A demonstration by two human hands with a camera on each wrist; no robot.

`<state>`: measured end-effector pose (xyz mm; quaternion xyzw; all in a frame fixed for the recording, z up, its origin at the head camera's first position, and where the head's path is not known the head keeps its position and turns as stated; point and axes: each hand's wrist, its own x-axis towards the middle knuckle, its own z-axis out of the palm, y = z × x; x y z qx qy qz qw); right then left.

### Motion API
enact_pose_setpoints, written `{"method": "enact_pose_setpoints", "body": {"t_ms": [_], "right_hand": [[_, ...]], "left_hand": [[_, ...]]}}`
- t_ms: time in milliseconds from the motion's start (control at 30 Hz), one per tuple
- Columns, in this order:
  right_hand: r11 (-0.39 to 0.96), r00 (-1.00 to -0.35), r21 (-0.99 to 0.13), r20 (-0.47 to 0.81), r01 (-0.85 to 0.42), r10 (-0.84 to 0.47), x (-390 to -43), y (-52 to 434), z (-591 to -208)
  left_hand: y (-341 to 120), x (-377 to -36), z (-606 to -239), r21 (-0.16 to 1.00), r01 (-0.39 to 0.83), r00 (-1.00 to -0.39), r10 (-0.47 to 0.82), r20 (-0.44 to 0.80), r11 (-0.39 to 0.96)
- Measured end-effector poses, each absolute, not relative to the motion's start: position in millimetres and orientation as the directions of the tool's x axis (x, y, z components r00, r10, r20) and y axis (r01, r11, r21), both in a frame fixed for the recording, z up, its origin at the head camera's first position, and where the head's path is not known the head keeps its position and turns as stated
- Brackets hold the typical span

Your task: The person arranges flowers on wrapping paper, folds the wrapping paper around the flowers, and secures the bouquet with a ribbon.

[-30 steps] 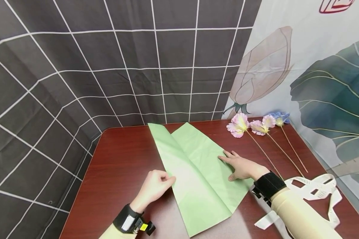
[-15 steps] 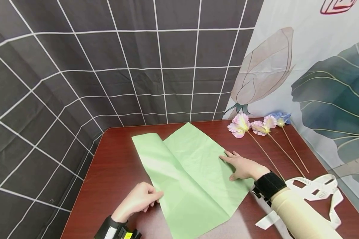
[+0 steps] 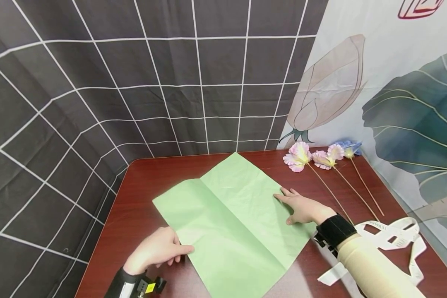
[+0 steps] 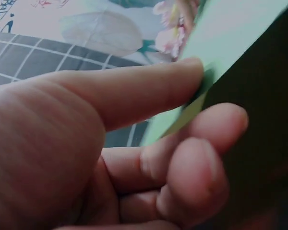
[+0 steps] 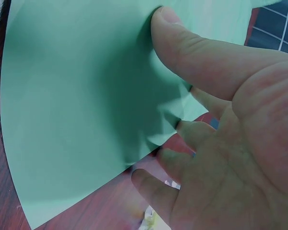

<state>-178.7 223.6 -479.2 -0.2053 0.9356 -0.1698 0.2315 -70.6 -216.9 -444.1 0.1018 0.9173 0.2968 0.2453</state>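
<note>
Green paper (image 3: 242, 231), with a long crease, lies on the reddish-brown desk (image 3: 141, 190), its left side raised. Thumb and fingers of the left hand (image 3: 154, 250) pinch that left edge, though the blurred wrist view leaves the exact fingertip contact unclear. The right hand (image 3: 301, 208), fingers spread, rests on the paper's right edge. Farther right lie 2 pink flowers (image 3: 297, 156), 1 blue flower (image 3: 352, 147) and white ribbon (image 3: 395, 235).

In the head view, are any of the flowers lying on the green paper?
No: the two pink flowers and the blue flower lie on the table, right of the green paper.
</note>
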Motion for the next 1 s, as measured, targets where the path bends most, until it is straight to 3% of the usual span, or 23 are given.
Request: {"method": "enact_pose_setpoints", "body": {"t_ms": [233, 333, 467, 633, 733, 1000], "right_hand": [[0.868, -0.809, -0.398, -0.377, -0.297, -0.451, -178.0, 223.9, -481.6], [0.873, -0.810, -0.391, -0.385, -0.291, -0.442, -178.4, 224.5, -482.5], [0.874, -0.815, -0.383, -0.373, -0.299, -0.443, -178.3, 226.6, -480.8], [0.863, -0.818, -0.359, -0.326, -0.356, -0.474, -177.0, 228.3, -478.5], [0.858, -0.821, -0.365, -0.310, -0.362, -0.479, -175.8, 229.4, -478.2], [0.821, -0.809, -0.427, -0.279, -0.378, -0.518, -171.9, 235.6, -481.0]], "left_hand": [[-219.9, -80.5, -428.8, 0.415, 0.024, -0.930, 0.173, -0.324, 0.909], [-217.7, -88.1, -429.2, 0.402, 0.004, -0.961, 0.115, -0.253, 0.915], [-210.4, -104.4, -441.4, 0.492, 0.107, -0.987, 0.152, -0.052, 0.864], [-202.1, -125.0, -463.3, 0.535, 0.313, -0.948, 0.297, 0.118, 0.785], [-198.1, -135.9, -476.3, 0.513, 0.371, -0.921, 0.377, 0.097, 0.774], [-192.9, -145.8, -496.4, 0.392, 0.350, -0.896, 0.426, -0.124, 0.851]]}}
